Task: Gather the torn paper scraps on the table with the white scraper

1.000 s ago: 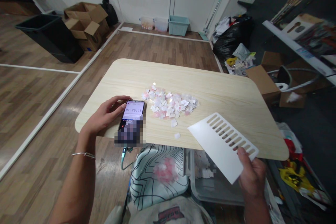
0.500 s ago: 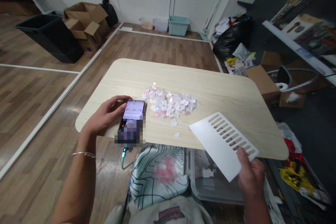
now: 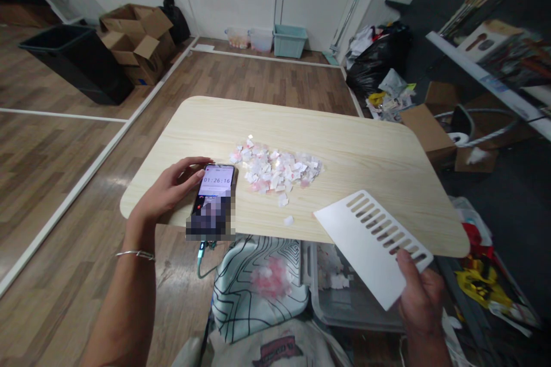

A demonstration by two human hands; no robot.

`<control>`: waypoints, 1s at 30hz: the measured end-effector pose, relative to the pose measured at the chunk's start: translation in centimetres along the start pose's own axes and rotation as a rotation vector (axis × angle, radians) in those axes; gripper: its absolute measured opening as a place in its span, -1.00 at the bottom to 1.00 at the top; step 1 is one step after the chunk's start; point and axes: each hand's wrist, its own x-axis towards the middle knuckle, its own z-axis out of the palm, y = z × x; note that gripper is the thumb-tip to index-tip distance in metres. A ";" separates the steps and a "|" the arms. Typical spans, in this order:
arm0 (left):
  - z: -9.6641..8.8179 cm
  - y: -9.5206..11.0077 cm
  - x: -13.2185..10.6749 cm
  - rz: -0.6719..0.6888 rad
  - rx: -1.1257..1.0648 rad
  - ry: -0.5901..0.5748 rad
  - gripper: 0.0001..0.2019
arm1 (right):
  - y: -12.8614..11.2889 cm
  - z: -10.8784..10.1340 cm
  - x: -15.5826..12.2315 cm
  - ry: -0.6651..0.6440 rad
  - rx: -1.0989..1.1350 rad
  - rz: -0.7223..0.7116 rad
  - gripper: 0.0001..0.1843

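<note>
Grip of the right hand (image 3: 419,292) was pressed shut on the near corner of a white slotted board (image 3: 365,238), thumb on top and the other fingers hidden beneath. The board was held over the near right edge of the tabletop (image 3: 370,149), with its row of slots along the side away from the person. The left hand (image 3: 167,192) lay loosely spread at the near left edge, its fingertips touching the side of a phone (image 3: 214,195) that lay flat with a lit timer screen; it clasped nothing. A cable (image 3: 201,257) hung from the phone's near end. Between phone and board sat a pile of white and pink paper scraps (image 3: 275,167), with a stray scrap (image 3: 288,221) just beside the board's far corner. Under the tabletop edge stood a patterned bag (image 3: 241,292) and a grey bin (image 3: 344,304), both holding scraps.
</note>
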 end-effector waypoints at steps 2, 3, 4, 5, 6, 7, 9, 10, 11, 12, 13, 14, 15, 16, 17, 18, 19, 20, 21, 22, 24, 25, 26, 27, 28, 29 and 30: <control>0.0 0.1 0.0 0.006 0.019 0.009 -0.10 | -0.1 -0.1 -0.5 -0.002 0.005 0.081 -0.22; 0.0 0.2 0.0 0.007 0.027 0.013 -0.10 | -0.1 -0.1 -0.8 0.002 0.007 0.123 -0.20; 0.0 0.2 0.0 0.006 0.032 0.016 -0.10 | -0.1 -0.1 -1.0 0.002 0.006 0.145 -0.19; 0.0 0.2 0.0 0.005 0.036 0.018 -0.10 | 0.0 0.0 -1.2 0.009 0.008 0.155 -0.19; 0.0 0.3 0.0 0.003 0.038 0.018 -0.10 | 0.0 0.1 -1.3 0.028 0.017 0.156 -0.18; 0.0 0.3 0.0 0.003 0.038 0.018 -0.10 | 0.1 0.2 -1.4 0.057 0.031 0.151 -0.18; 0.0 0.3 0.0 0.006 0.031 0.011 -0.11 | 0.2 0.2 -1.4 0.113 0.055 0.133 -0.18; 0.0 0.3 0.0 0.008 0.026 0.007 -0.11 | 0.4 0.2 -1.3 0.116 0.055 0.130 -0.18; 0.0 0.3 0.0 0.010 0.022 0.002 -0.12 | 0.5 0.0 -1.2 0.105 0.045 0.130 -0.19; -0.1 0.3 0.0 0.012 0.021 -0.002 -0.12 | 0.7 -0.3 -1.1 0.078 0.028 0.136 -0.19; -0.1 0.3 0.0 0.013 0.023 -0.003 -0.12 | 0.8 -0.6 -1.0 0.047 0.009 0.147 -0.20; -0.1 0.3 0.0 0.014 0.028 -0.001 -0.12 | 1.0 -0.9 -1.0 0.017 -0.007 0.163 -0.20; -0.1 0.3 0.0 0.017 0.032 0.001 -0.11 | 1.1 -1.2 -1.1 -0.009 -0.019 0.183 -0.20; -0.2 0.3 0.0 0.020 0.035 0.003 -0.11 | 1.2 -1.5 -1.3 -0.032 -0.028 0.203 -0.21; -0.2 0.2 0.0 0.021 0.036 0.004 -0.11 | 1.2 -1.7 -1.7 -0.064 -0.035 0.226 -0.22; -0.2 0.2 0.0 0.021 0.033 0.002 -0.12 | 1.2 -1.7 -2.2 -0.103 -0.042 0.244 -0.24; -0.2 0.1 0.0 0.020 0.029 -0.002 -0.12 | 1.1 -1.7 -2.8 -0.136 -0.050 0.250 -0.26; -0.2 0.0 0.0 0.018 0.024 -0.005 -0.12 | 1.1 -1.5 -3.5 -0.168 -0.058 0.244 -0.28; -0.2 0.0 0.0 0.015 0.019 -0.009 -0.13 | 1.0 -1.3 -4.1 -0.191 -0.065 0.228 -0.31; -0.2 0.0 0.0 0.012 0.014 -0.011 -0.14 | 0.9 -1.1 -4.6 -0.204 -0.067 0.211 -0.33; -0.2 0.0 0.0 0.010 0.007 -0.012 -0.15 | 0.7 -0.8 -5.2 -0.206 -0.052 0.188 -0.35; -0.2 0.1 -0.1 0.008 0.006 -0.010 -0.14 | 0.6 -0.7 -5.2 -0.207 -0.034 0.197 -0.35; -0.2 0.2 -0.1 0.006 0.006 -0.009 -0.13 | 0.6 -0.7 -4.9 -0.205 -0.012 0.214 -0.33; -0.2 0.3 -0.1 0.003 0.007 -0.007 -0.12 | 0.6 -0.7 -4.5 -0.195 0.009 0.232 -0.31; -0.1 0.3 -0.1 0.001 0.008 -0.006 -0.10 | 0.5 -0.6 -4.0 -0.171 0.027 0.245 -0.29; -0.1 0.4 -0.1 0.000 0.009 -0.006 -0.10 | 0.5 -0.6 -3.4 -0.130 0.043 0.245 -0.27; -0.1 0.4 -0.1 0.001 0.010 -0.004 -0.10 | 0.5 -0.4 -2.9 -0.075 0.057 0.236 -0.26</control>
